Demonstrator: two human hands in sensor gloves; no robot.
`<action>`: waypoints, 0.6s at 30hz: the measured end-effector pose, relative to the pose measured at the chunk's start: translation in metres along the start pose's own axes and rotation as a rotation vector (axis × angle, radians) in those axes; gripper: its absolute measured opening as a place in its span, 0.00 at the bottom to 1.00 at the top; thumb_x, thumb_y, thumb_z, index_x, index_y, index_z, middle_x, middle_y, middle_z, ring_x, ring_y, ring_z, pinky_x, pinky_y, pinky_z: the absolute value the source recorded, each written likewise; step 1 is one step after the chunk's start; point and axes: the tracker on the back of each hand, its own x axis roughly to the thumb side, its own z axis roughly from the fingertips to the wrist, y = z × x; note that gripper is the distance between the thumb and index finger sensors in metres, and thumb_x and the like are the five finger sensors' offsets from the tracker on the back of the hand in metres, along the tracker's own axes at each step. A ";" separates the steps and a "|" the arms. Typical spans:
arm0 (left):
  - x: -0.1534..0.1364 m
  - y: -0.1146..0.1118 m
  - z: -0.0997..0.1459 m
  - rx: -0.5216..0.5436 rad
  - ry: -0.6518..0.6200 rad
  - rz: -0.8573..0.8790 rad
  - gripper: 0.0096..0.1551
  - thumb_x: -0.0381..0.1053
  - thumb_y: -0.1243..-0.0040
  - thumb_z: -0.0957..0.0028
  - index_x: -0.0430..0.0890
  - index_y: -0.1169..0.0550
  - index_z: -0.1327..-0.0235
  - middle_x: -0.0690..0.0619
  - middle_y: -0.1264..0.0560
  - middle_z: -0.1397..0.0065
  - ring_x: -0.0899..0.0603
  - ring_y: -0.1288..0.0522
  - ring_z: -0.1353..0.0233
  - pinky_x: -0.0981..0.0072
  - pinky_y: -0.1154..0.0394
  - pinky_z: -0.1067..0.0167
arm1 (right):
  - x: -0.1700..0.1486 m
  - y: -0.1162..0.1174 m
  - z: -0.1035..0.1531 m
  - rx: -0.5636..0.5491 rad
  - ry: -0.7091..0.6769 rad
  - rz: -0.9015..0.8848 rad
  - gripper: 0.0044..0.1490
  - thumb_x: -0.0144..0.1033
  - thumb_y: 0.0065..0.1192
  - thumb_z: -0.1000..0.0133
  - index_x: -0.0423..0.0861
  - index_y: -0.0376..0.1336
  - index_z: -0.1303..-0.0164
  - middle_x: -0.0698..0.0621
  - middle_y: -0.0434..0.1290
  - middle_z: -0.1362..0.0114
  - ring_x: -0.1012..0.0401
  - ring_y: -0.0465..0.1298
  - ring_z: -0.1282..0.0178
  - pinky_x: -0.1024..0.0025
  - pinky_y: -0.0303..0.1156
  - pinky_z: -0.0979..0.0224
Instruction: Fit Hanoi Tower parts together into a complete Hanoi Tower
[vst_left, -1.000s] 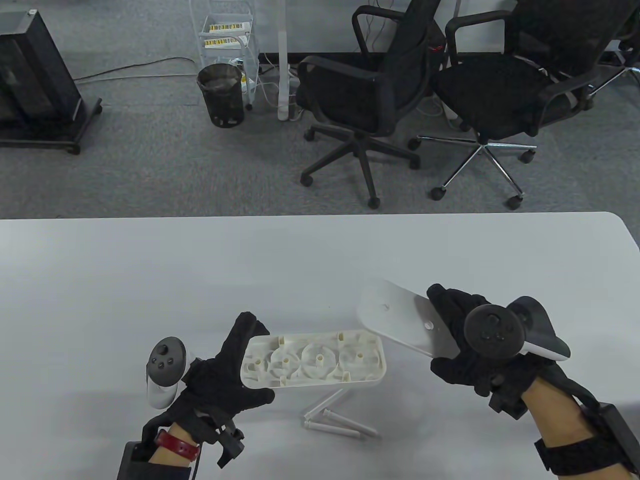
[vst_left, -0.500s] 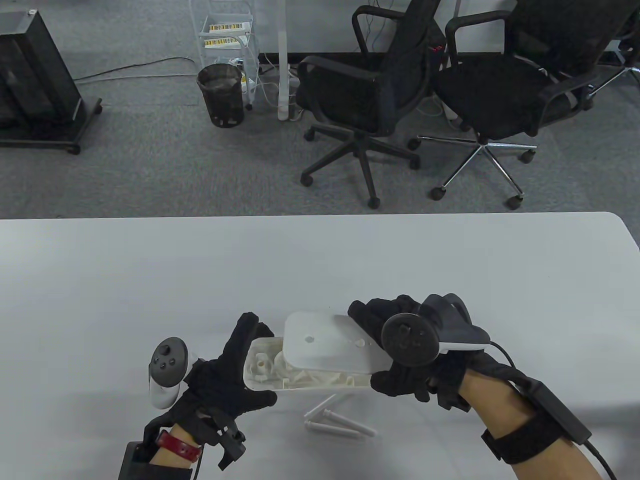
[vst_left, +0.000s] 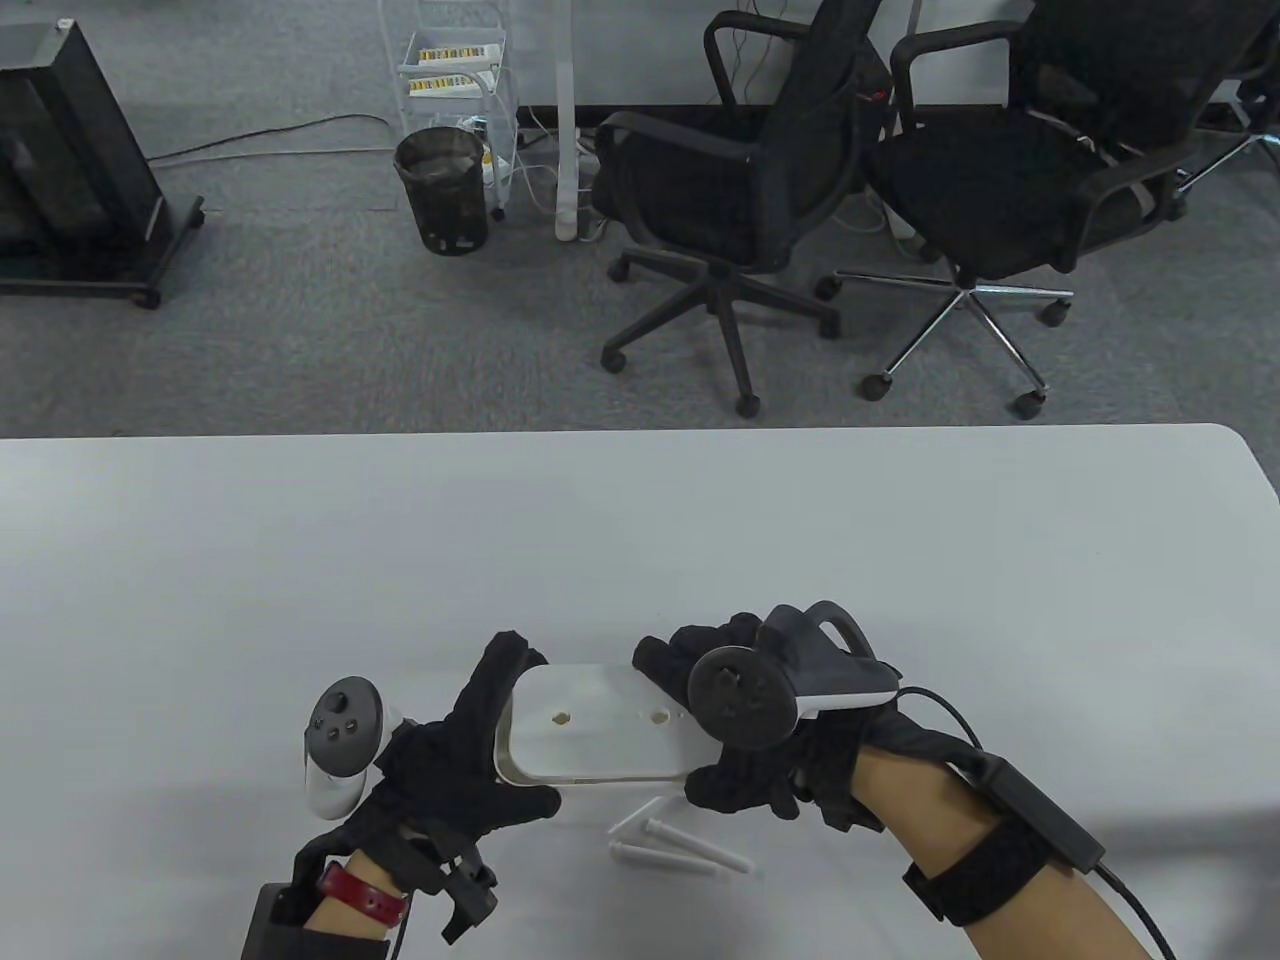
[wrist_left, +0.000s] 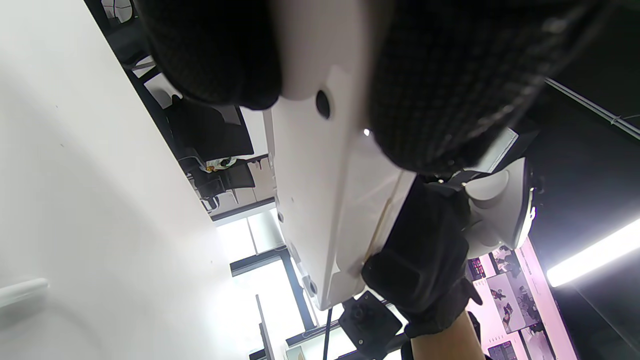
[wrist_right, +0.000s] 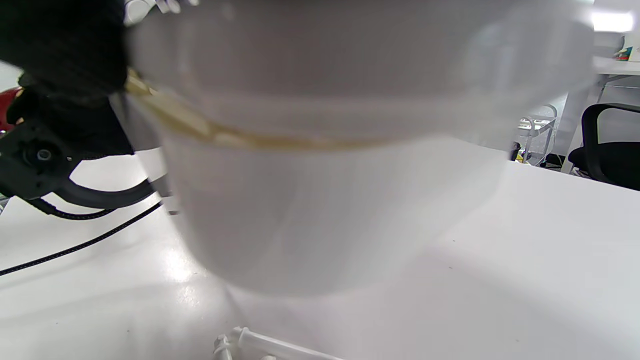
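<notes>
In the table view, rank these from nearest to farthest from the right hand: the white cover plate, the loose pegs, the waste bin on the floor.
1. Cover plate: gripped by the right hand at its right end.
2. Loose pegs: on the table, just in front of that hand.
3. Waste bin: on the floor, far beyond the table, to the left.

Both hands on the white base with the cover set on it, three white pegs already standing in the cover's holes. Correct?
Not quite. The pegs are not in the holes: they lie loose on the table, in front of the base, as the table view shows. The left hand and right hand do hold the base with the cover on it.
</notes>
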 end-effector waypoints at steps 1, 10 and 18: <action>0.000 0.000 0.000 0.000 0.000 0.000 0.73 0.54 0.16 0.64 0.66 0.58 0.24 0.34 0.53 0.18 0.31 0.22 0.33 0.52 0.21 0.36 | 0.000 0.000 -0.001 -0.001 -0.003 -0.002 0.69 0.64 0.69 0.64 0.45 0.39 0.25 0.32 0.52 0.21 0.33 0.62 0.26 0.31 0.53 0.23; 0.001 -0.002 0.000 0.007 -0.003 0.001 0.71 0.54 0.16 0.64 0.66 0.57 0.24 0.34 0.53 0.19 0.31 0.22 0.33 0.52 0.21 0.36 | 0.003 0.001 -0.003 0.016 -0.011 -0.007 0.61 0.63 0.69 0.63 0.50 0.46 0.25 0.32 0.51 0.20 0.33 0.61 0.25 0.31 0.52 0.23; 0.002 -0.005 -0.001 0.014 -0.004 -0.002 0.69 0.55 0.16 0.65 0.65 0.53 0.23 0.34 0.52 0.19 0.31 0.22 0.33 0.52 0.20 0.36 | 0.004 0.002 -0.006 0.041 -0.012 -0.013 0.60 0.62 0.69 0.62 0.52 0.46 0.25 0.31 0.50 0.19 0.33 0.60 0.25 0.31 0.52 0.23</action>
